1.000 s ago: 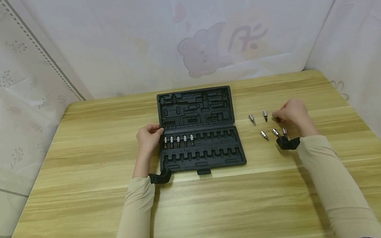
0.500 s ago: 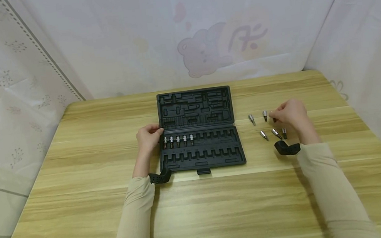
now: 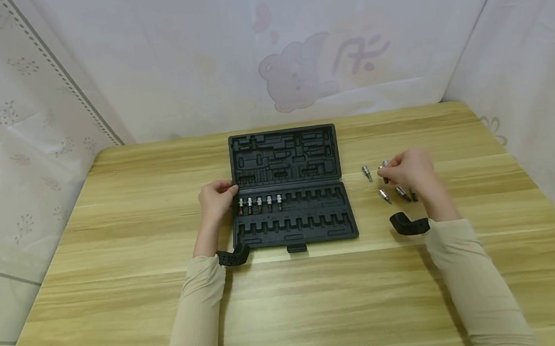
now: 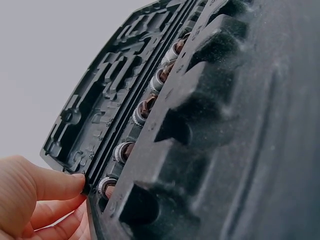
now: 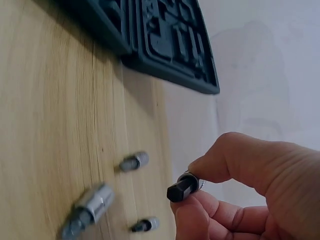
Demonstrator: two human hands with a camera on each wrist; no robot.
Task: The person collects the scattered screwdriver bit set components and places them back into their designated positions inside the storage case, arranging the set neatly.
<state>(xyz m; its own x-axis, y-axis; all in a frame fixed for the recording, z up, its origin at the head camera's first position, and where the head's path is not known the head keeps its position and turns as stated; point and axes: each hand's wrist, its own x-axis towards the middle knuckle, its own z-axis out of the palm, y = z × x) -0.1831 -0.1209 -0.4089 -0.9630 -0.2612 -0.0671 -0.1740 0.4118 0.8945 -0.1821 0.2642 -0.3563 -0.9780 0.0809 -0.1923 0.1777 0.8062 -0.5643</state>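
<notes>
A black plastic socket case [image 3: 307,214] lies open on the table, its lid folded back. My left hand [image 3: 216,202] pinches the case's left edge by the hinge, thumb on the rim and fingers outside it. In the case's upper row, several bit sockets [image 3: 260,203] sit side by side at the left end. My right hand [image 3: 413,173] is raised right of the case and pinches a hex bit socket [image 5: 183,190] between thumb and fingers, its dark hexagonal tip pointing away from the fingers in the right wrist view. Below it lie loose bit sockets [image 3: 366,173].
More loose bit sockets [image 3: 385,196] are scattered on the wooden table [image 3: 322,309] near my right hand, some partly hidden by it. The case's latch [image 3: 297,248] juts from its front edge. Patterned cloth [image 3: 185,64] hangs behind the table.
My right hand has moved left toward the case with the hex bit socket, passing above the loose bit sockets. The left hand has stayed at the case edge.
</notes>
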